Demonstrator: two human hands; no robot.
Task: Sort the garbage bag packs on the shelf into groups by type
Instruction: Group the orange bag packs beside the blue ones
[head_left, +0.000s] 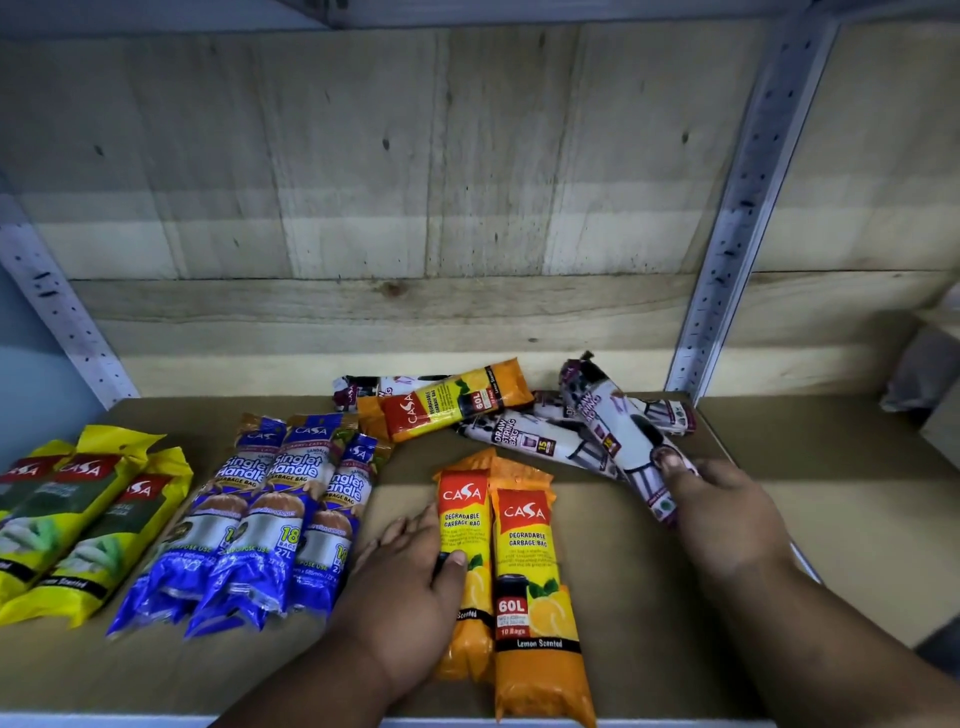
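Two orange degradable-bag packs lie side by side at the shelf's front. My left hand rests against the left one, thumb on its face, fingers apart. A third orange pack lies slanted farther back on a heap of white-and-purple drawstring packs. My right hand grips one drawstring pack at its near end. Three blue singlet-handle packs form a row to the left. Yellow packs lie at the far left.
The brown shelf board shows bare to the right of my right hand. A grey perforated upright rises at the back right, another at the left. A wooden back wall closes the shelf.
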